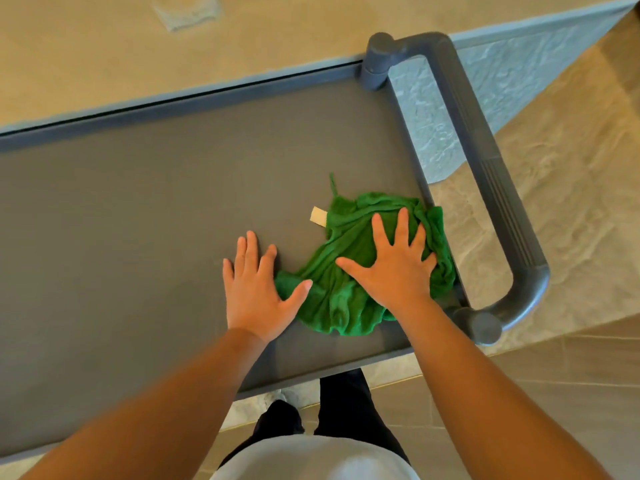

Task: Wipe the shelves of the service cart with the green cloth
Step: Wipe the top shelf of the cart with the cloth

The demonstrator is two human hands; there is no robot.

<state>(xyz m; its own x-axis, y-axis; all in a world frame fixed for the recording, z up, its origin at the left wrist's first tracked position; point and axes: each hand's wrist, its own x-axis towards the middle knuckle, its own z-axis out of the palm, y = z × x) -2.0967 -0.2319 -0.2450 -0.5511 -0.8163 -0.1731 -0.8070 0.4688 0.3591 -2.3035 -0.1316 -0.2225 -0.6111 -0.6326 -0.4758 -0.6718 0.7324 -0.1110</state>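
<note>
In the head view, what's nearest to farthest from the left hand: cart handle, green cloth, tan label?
1. Green cloth, just right of the left hand, touching its thumb.
2. Tan label, ahead and rightward at the cloth's far edge.
3. Cart handle, at the cart's far right end.

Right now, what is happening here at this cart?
A person stands at a grey service cart and wipes its top shelf. The right hand presses flat, fingers spread, on the crumpled green cloth near the handle end. The left hand lies flat on the shelf beside it, thumb at the cloth's edge.
</note>
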